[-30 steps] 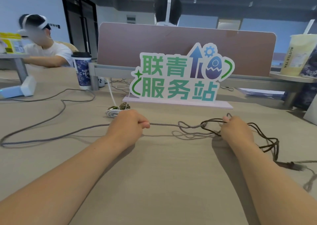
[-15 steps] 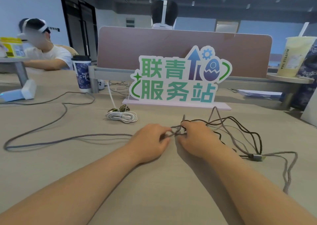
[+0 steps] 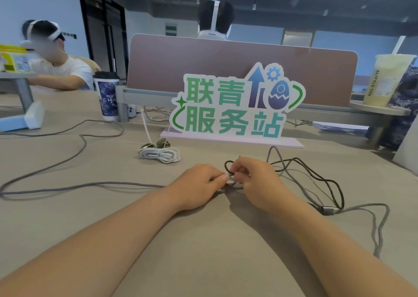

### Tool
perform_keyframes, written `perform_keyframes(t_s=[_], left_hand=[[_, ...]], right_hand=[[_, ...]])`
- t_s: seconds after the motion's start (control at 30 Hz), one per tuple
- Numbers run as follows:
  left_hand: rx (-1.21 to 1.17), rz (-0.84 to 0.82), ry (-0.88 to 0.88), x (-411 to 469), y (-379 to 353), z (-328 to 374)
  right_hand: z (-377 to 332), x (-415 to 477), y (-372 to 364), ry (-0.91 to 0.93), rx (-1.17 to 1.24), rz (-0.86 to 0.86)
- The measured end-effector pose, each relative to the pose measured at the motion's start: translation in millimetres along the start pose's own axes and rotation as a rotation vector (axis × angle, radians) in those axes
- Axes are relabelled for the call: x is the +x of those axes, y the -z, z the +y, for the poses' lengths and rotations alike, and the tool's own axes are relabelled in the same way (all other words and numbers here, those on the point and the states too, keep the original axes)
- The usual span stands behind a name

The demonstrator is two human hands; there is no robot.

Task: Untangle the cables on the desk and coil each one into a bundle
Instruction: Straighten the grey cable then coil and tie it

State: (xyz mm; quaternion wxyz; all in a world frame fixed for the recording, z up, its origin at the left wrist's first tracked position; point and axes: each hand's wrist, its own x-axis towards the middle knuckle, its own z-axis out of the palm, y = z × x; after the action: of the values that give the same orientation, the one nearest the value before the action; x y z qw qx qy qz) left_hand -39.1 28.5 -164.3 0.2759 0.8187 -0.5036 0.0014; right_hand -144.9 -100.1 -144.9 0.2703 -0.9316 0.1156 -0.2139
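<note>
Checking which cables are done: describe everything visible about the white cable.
The white cable is wound into a flat oval bundle of several loops, smooth and plastic-looking. It lies on the desk, beyond the left hand, against a smaller dark braided bundle behind it. Neither hand touches it.

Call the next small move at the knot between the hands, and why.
Probably widen the dark loop with the right hand and feed the grey cable back through it. The left hand and the right both pinch the knot where grey meets the dark cable, and that loop stands open above the fingers.
</note>
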Motion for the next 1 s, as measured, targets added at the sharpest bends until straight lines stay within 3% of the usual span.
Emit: perform_keyframes(t_s=[0.17,0.27,0.37,0.5,0.6,0.7,0.77,0.93,1.0], left_hand=[[-0.173,-0.102,-0.006,-2,-4,2],[-0.006,-0.104,-0.028,-1,-5,5],[0.092,-0.054,-0.076,1,-3,9],[0.08,0.054,-0.051,0,1,6],[-0.028,0.319,0.04,1,16,2],[-0.092,0.574,0.06,2,34,-4],[-0.091,0.635,0.066,1,37,-3],[-0.059,0.462,0.12,-4,31,4],[-0.071,0.432,0.084,-8,29,10]], right_hand=[[-13,-3,-2,0.152,0.172,0.056],[-19,-2,3,0.157,0.388,0.223],[-16,0,16,0.149,0.426,0.472],[16,9,40,-0.118,0.3,0.734],[55,9,59,-0.402,0.233,0.857],[77,6,68,-0.528,0.25,0.891],[77,4,66,-0.523,0.183,0.888],[55,1,55,-0.465,-0.221,0.649],[34,1,51,-0.268,-0.309,0.664]])
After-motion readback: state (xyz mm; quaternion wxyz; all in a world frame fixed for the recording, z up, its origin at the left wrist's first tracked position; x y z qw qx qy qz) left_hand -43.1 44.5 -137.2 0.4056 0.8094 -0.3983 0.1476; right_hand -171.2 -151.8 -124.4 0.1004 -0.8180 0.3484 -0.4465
